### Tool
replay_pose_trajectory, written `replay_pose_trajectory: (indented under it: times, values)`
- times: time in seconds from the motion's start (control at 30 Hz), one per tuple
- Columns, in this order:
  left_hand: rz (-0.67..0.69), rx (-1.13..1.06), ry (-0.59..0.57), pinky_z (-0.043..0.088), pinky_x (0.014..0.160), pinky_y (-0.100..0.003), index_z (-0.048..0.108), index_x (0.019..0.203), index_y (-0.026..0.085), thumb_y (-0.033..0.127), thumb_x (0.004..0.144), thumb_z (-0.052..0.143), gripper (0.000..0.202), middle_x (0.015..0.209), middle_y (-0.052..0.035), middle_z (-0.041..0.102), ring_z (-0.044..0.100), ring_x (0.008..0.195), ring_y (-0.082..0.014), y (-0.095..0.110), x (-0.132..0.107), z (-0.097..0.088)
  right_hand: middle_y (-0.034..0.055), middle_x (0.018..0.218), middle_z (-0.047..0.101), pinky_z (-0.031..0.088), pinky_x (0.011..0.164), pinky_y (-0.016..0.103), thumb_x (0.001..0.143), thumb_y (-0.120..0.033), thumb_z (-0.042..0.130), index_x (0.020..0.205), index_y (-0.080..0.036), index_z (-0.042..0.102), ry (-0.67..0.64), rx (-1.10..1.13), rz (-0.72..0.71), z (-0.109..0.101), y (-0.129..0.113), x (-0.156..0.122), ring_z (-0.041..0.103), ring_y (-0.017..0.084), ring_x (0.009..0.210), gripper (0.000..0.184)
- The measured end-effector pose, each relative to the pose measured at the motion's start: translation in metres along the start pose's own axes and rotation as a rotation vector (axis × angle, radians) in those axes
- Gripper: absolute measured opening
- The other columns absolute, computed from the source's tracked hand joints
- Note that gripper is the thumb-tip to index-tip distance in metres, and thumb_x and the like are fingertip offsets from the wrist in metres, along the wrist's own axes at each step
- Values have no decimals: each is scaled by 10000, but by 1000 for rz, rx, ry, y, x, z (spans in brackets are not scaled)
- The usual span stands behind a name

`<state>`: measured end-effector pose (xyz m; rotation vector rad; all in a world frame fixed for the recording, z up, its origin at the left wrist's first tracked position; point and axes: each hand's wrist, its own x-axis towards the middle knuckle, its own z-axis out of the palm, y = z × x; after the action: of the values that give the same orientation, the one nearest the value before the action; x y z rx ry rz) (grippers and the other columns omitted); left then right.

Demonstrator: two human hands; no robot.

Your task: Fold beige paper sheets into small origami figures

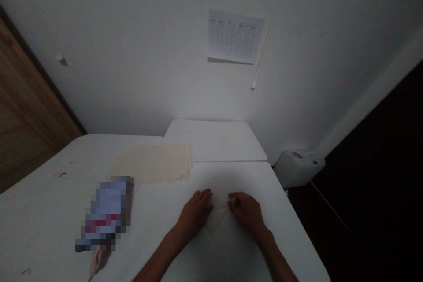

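A small pale sheet of paper, folded so that slanting edges and a pointed lower corner show, lies on the white table between my hands. My left hand is at its left side, fingers close together and gripping that edge. At the opposite side, my right hand has its fingers curled, with thumb and forefinger pinching the right edge. Parts of the paper are hidden under the fingertips. Farther back on the left rests a stack of thin cream-coloured sheets.
A blurred-out blue item lies left of my hands. The white table meets a wall bearing a printed chart. On the floor at right stands a white plastic canister; a wooden panel is at far left.
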<state>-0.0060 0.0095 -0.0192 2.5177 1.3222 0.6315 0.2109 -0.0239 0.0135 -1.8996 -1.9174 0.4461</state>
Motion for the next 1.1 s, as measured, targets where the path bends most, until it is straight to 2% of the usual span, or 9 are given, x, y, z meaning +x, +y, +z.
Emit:
replay_pose_trajectory:
  times: [0.07, 0.17, 0.3, 0.43, 0.57, 0.67, 0.77, 0.9, 1.1]
  values:
    - [-39, -21, 35, 454, 968, -397, 549, 1168, 172, 154, 822, 585, 348, 1212, -91, 602, 535, 1113, -249, 2, 0, -1, 8, 906, 677, 412, 759, 249, 880, -337, 536, 998, -260, 689, 21, 36, -55, 1, -3, 0, 628, 159, 810, 208]
    - [-72, -30, 80, 453, 932, -414, 577, 1084, 169, 163, 805, 605, 281, 1084, -87, 630, 545, 1034, -261, 5, 0, -2, 15, 932, 659, 416, 771, 245, 846, -366, 590, 935, -249, 697, 39, 40, -76, 5, -10, 0, 620, 164, 841, 182]
    - [-94, -69, 135, 438, 915, -409, 573, 1063, 185, 160, 800, 596, 265, 1054, -69, 626, 536, 1015, -256, 8, 0, -1, 26, 928, 649, 414, 779, 255, 785, -329, 659, 847, -227, 690, 39, 9, -40, 10, -22, 2, 613, 181, 882, 123]
    - [-187, -28, 115, 431, 908, -375, 588, 1030, 148, 184, 794, 592, 239, 1064, -98, 598, 527, 1020, -256, 13, 1, -6, 40, 900, 651, 412, 731, 270, 785, -288, 643, 794, -217, 671, 33, -41, 35, 12, -31, 3, 616, 199, 871, 77]
    - [-329, 93, -18, 429, 841, -367, 623, 986, 116, 252, 801, 596, 232, 1021, -127, 611, 548, 976, -277, 20, 5, -18, 38, 872, 662, 404, 728, 281, 800, -280, 621, 817, -218, 651, 25, -87, 69, 13, -36, 1, 621, 205, 858, 72]
    - [-354, 129, -76, 413, 824, -367, 631, 1002, 113, 276, 797, 607, 263, 998, -125, 629, 565, 960, -283, 22, 8, -24, 27, 875, 672, 398, 714, 280, 809, -284, 607, 905, -226, 637, 24, -83, 79, 14, -37, -1, 624, 200, 846, 116]
    - [-353, 127, -66, 400, 833, -359, 632, 1024, 113, 264, 786, 618, 283, 999, -120, 637, 570, 966, -278, 20, 10, -25, 23, 892, 675, 393, 722, 277, 806, -282, 607, 965, -233, 626, 30, -61, 64, 15, -35, -1, 622, 197, 854, 167]
    - [-353, 78, -46, 398, 838, -346, 650, 956, 130, 225, 791, 599, 197, 941, -96, 638, 568, 939, -258, 16, 9, -22, 14, 884, 674, 385, 724, 270, 797, -287, 616, 976, -238, 629, 26, -28, 58, 17, -30, 0, 618, 191, 843, 186]
    - [-333, -45, 58, 405, 850, -305, 615, 866, 162, 160, 767, 584, 104, 960, -66, 590, 544, 949, -216, 12, 4, -18, 5, 862, 671, 377, 709, 253, 799, -277, 607, 949, -245, 647, 31, 25, 54, 17, -28, -1, 612, 177, 820, 158]
